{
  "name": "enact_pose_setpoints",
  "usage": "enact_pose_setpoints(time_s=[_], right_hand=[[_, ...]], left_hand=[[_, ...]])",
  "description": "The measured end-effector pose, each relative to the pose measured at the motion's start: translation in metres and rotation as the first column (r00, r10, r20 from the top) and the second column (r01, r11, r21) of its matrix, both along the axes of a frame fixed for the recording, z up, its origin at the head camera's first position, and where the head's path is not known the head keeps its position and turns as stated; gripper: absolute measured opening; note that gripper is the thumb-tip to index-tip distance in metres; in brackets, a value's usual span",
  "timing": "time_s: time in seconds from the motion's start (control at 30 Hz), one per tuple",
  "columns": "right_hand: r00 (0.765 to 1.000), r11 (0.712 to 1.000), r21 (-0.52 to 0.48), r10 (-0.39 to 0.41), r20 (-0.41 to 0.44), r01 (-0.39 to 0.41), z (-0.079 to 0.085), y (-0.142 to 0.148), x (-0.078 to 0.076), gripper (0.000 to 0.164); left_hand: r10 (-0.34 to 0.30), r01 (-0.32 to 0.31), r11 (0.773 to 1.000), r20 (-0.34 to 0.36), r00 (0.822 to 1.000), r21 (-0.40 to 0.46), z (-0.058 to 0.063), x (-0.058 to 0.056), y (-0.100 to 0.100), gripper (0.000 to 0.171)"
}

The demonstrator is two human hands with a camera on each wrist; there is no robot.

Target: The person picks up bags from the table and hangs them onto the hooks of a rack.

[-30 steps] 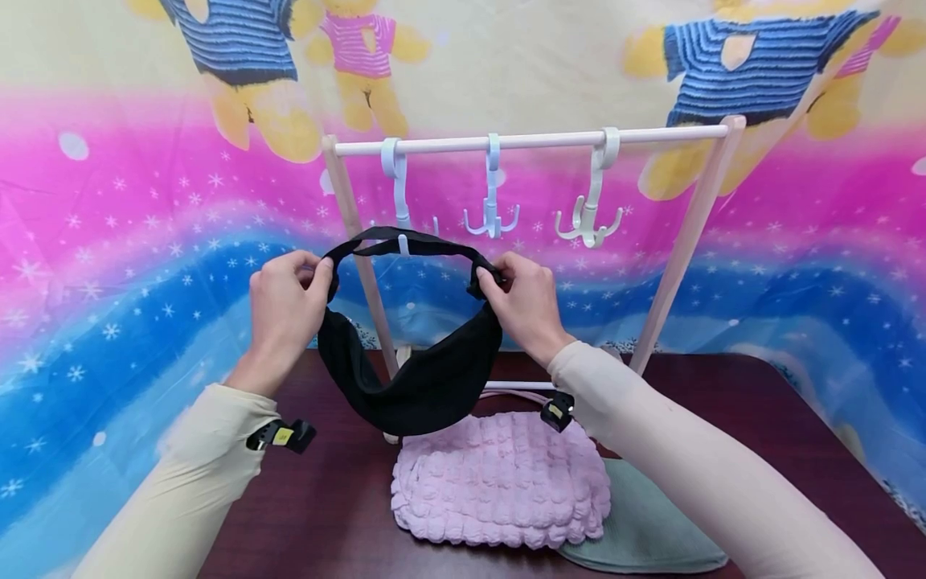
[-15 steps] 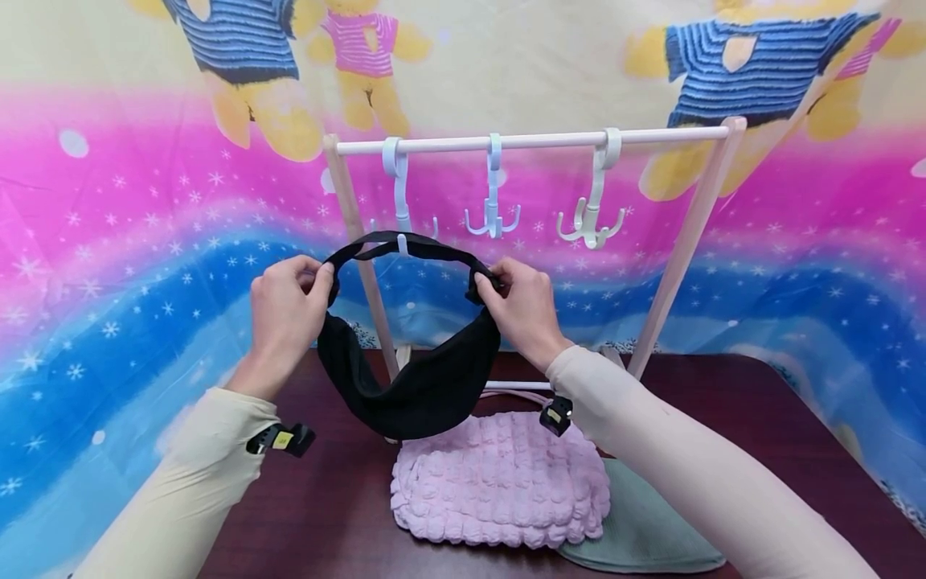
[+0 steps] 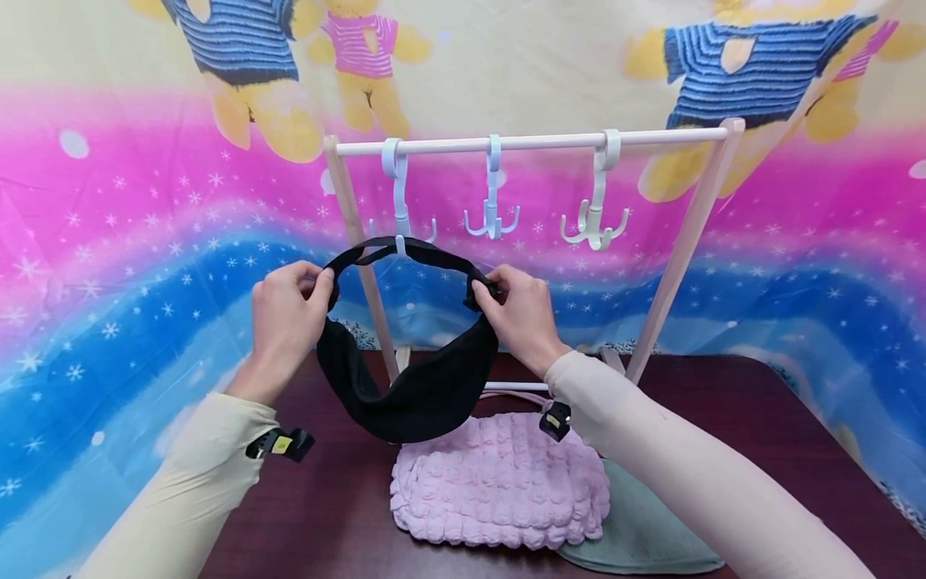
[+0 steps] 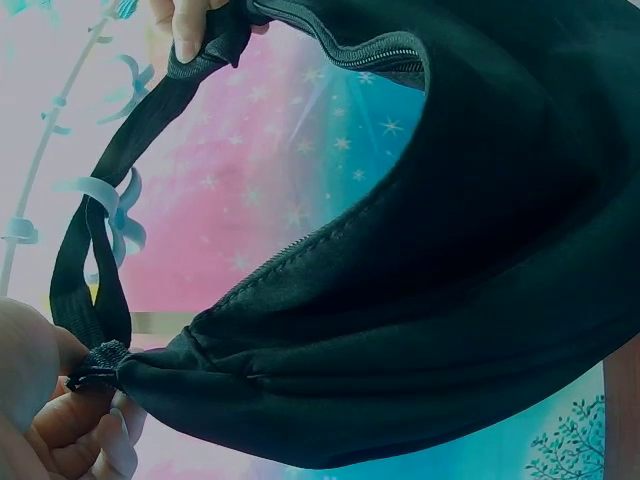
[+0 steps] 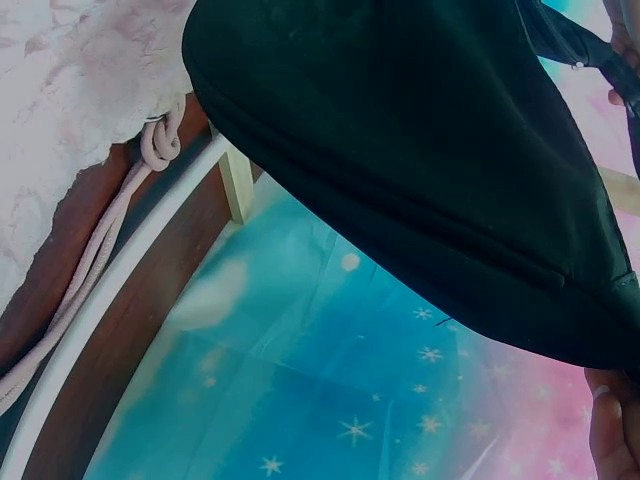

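A person's left hand [image 3: 289, 314] and right hand [image 3: 522, 310] pinch opposite ends of the strap [image 3: 437, 256] of a black zippered bag [image 3: 412, 402], whose body sags between and below them. The spaced grip seems to spread the strap into an arch, its top lying behind the front prong of a pale blue hook [image 3: 400, 193] above and between the hands. Below the right hand, a puffy pink bag [image 3: 499, 482] lies on the surface [image 3: 325, 515], partly covering a flat green item [image 3: 644, 531].

Head view was bright, evenly lit; black bag [image 3: 412, 406] lost most fold detail. Wrist views looked hazy, teal-tinted: left washed pale at upper left, right showed white bar [image 5: 187, 187] bowed.
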State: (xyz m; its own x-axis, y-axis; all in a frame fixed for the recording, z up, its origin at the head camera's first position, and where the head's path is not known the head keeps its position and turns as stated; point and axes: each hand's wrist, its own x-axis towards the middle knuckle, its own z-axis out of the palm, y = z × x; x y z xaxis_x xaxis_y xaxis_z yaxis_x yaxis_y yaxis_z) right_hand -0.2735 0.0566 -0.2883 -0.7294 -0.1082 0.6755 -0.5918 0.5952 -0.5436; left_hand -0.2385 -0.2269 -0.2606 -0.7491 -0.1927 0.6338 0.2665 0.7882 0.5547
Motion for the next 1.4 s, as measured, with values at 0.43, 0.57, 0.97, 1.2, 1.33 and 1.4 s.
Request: enact_pose_setpoints(time_s=[0.43,0.57,0.97,1.2,1.33,1.4], right_hand=[[1.000,1.000,0.023,0.003,0.002,-0.003,-0.004,0.000,0.001,0.017],[1.000,0.999,0.032,0.009,-0.003,-0.008,-0.005,0.000,0.002,0.017],[1.000,0.998,0.058,0.009,-0.002,-0.008,-0.010,-0.002,0.002,0.016],[1.000,0.998,0.065,0.008,0.002,-0.008,-0.012,-0.003,0.002,0.017],[1.000,0.997,0.074,0.008,0.022,-0.010,-0.014,-0.004,0.003,0.018],[1.000,0.997,0.076,0.006,0.022,-0.007,-0.015,-0.004,0.003,0.018]], left_hand=[[0.008,-0.008,1.000,-0.003,1.000,-0.023,-0.007,0.000,-0.001,0.030],[0.002,-0.002,1.000,0.001,1.000,-0.028,-0.009,0.000,-0.001,0.029],[0.016,-0.015,0.998,0.015,1.000,-0.059,-0.015,0.000,-0.002,0.029],[0.021,-0.020,0.996,0.005,1.000,-0.083,-0.019,-0.001,-0.003,0.028],[0.034,-0.034,0.995,0.001,0.999,-0.099,-0.022,-0.001,-0.003,0.027],[0.041,-0.041,0.994,-0.004,0.999,-0.104,-0.023,-0.001,-0.003,0.026]])
